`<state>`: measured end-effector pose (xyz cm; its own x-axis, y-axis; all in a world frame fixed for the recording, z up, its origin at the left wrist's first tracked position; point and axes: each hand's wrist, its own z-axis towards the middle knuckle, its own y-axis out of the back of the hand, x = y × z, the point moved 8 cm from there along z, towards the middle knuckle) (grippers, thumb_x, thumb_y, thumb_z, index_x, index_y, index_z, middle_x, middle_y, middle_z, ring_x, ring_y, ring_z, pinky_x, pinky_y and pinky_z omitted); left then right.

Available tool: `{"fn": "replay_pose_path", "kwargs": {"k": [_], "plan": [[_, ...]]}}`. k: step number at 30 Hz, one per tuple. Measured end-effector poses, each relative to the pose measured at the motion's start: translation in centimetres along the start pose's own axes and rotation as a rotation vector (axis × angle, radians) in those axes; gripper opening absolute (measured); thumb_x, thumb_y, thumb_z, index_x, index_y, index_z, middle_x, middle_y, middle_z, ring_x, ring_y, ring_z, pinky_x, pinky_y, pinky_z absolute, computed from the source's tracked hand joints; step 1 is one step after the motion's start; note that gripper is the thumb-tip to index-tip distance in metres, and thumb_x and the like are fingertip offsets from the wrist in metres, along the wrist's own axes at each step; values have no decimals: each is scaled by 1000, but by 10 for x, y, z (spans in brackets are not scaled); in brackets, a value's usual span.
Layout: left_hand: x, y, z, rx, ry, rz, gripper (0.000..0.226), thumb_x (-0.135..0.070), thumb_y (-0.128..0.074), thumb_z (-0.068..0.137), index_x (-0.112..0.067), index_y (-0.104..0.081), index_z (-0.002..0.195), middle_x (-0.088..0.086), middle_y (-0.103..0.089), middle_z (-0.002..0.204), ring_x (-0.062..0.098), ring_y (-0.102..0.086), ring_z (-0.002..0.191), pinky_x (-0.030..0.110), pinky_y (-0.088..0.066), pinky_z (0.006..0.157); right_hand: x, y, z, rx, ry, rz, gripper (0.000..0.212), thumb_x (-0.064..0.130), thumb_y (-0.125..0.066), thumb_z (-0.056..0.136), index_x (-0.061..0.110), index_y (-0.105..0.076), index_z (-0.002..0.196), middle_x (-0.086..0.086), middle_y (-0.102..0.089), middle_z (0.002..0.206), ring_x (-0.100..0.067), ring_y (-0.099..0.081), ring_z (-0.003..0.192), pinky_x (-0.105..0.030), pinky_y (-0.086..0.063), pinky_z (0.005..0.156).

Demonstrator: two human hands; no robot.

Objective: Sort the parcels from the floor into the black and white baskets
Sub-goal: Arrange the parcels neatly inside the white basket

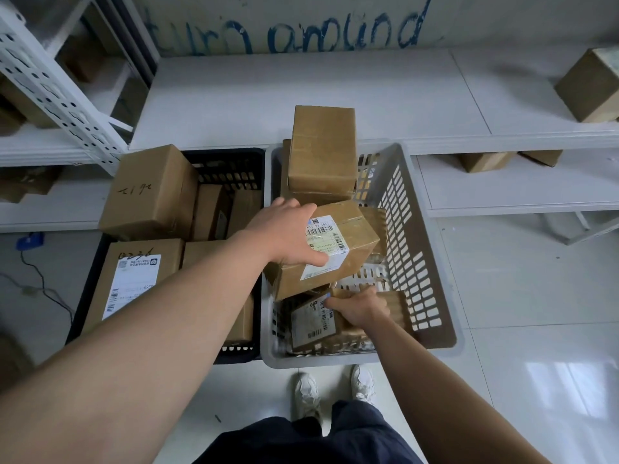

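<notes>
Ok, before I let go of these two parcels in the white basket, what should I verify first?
1. Grip of left hand on labelled parcel: ok.
2. Hold of right hand on lower parcel: ok.
3. Both parcels inside the white basket: ok.
4. The tall parcel at the far end stands steady: cannot tell.
5. Free room under the labelled parcel: cannot tell.
</notes>
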<state>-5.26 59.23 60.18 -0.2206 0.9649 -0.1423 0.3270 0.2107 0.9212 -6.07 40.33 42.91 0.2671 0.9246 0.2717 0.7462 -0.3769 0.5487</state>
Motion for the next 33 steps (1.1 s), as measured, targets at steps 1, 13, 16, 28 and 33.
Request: {"fn": "replay_pose_path", "kwargs": {"k": [1, 13, 16, 28, 33], "plan": [[1, 0, 0, 2, 1, -3, 100, -67, -65, 64, -22, -29, 146, 4, -44, 137, 25, -38, 124, 37, -41, 97, 1, -1, 1, 2, 8, -7, 121, 76, -69, 50, 11, -25, 143, -14, -47, 130, -30, -48, 119, -42, -45, 99], [1, -1, 0, 0, 8, -7, 101, -68, -64, 64, -21, -28, 147, 4, -44, 139, 25, -38, 125, 37, -41, 99, 15, -9, 25, 118, 266, 154, 90, 74, -79, 31, 30, -58, 107, 8, -67, 105, -20, -63, 101, -45, -50, 95], [0, -2, 2, 1, 15, 3, 99, -68, -64, 64, -21, -31, 145, 4, -45, 137, 25, -39, 124, 37, -41, 97, 26, -11, 13, 175, 337, 123, 112, 79, -77, 37, 33, -46, 135, 4, -54, 135, -26, -48, 127, -50, -38, 108], [-2, -1, 3, 16, 23, 5, 98, -67, -63, 64, -21, -31, 145, 3, -44, 138, 24, -37, 126, 37, -40, 100, 21, -1, 5, 377, 311, 115, 72, 13, -75, 82, 6, -41, 144, -8, -54, 139, -17, -56, 110, -22, -43, 95], [-10, -5, 0, 53, 4, -7, 101, -67, -63, 64, -22, -28, 148, 3, -42, 141, 25, -35, 129, 37, -39, 101, 8, 17, 3, 424, 263, 108, 81, 4, -73, 81, 0, -28, 149, -16, -38, 151, -34, -39, 138, -37, -34, 111]]}}
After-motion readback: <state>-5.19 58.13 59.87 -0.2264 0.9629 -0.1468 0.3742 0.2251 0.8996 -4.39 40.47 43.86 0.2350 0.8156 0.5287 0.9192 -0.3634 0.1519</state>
